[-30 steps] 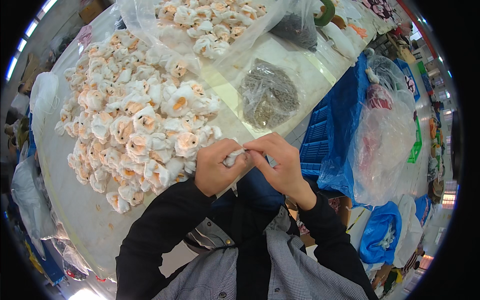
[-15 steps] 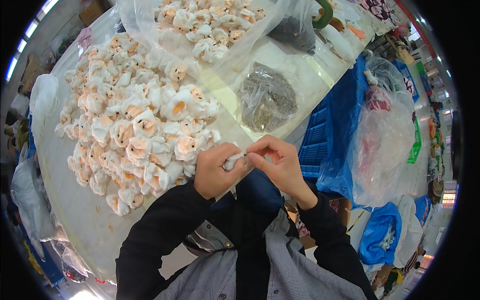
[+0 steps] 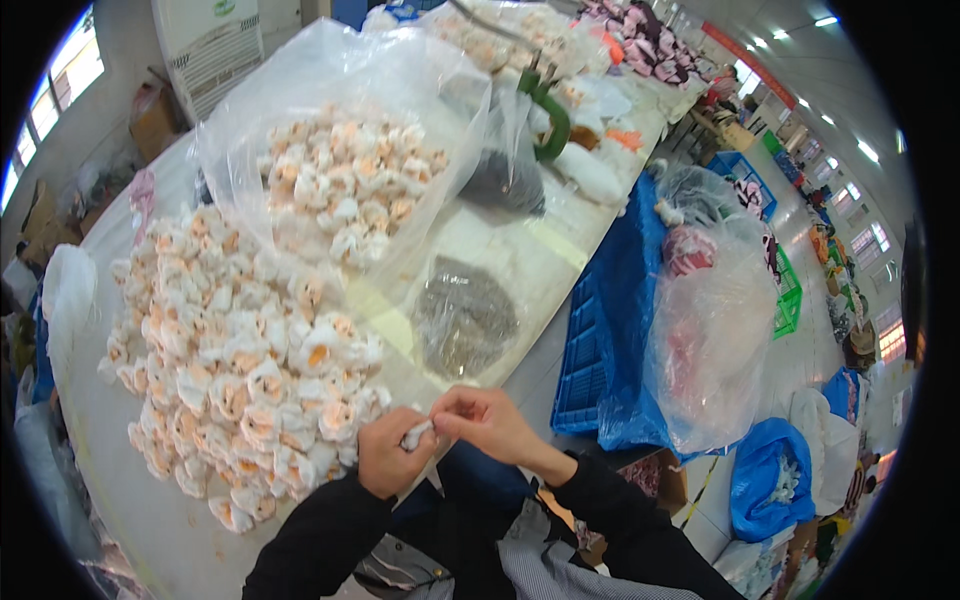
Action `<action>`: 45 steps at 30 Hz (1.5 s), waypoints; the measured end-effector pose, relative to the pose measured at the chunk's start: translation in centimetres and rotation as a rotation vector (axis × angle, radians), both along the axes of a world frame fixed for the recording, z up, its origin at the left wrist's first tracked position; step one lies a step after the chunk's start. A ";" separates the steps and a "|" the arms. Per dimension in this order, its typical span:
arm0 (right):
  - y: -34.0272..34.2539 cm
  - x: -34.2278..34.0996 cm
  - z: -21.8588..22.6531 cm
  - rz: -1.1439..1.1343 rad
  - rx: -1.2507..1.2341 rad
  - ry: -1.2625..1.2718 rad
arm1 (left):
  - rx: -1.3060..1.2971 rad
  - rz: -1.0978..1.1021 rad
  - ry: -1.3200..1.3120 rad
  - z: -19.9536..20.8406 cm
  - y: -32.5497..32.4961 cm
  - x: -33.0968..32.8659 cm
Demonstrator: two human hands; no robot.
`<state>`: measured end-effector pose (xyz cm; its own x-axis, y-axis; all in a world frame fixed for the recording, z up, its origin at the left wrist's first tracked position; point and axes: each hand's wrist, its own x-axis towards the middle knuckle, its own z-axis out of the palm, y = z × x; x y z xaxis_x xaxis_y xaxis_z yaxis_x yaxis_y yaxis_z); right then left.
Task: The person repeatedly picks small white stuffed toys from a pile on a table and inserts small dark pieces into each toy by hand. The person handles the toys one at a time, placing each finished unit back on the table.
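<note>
Lighting: bright; windows (image 3: 78, 68) glared white at upper left, ceiling lamps (image 3: 868, 152) glowed at upper right. Clear bag (image 3: 712, 330) bore pale sheen. Definition was soft; straight edges bowed toward black corners.

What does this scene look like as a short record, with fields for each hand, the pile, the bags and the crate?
Left hand: closed around a small, soft white piece
Right hand: thumb and forefinger at that piece's edge; grip unclear
Pile: many fluffy white-and-orange pieces, on the pale tabletop
Bags: large clear plastic bag holding similar pieces; smaller filled clear plastic bag, grey-brown inside
Crate: blue slatted plastic crate, right of the tabletop
</note>
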<state>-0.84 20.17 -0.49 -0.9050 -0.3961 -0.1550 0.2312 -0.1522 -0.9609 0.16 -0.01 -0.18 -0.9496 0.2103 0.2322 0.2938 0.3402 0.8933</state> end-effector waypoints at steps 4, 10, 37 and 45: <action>0.0 0.2 0.3 0.016 -0.068 -0.057 | 0.067 0.039 0.048 0.1 0.3 0.1; 0.3 0.2 0.0 0.008 -0.065 -0.022 | 0.016 0.025 0.013 0.2 0.2 0.1; -0.7 1.5 2.8 -0.151 0.578 0.428 | 0.000 -0.034 0.087 -0.8 0.2 0.0; 0.1 0.9 2.8 -0.077 0.534 0.282 | 0.007 -0.073 0.062 -1.1 0.2 0.2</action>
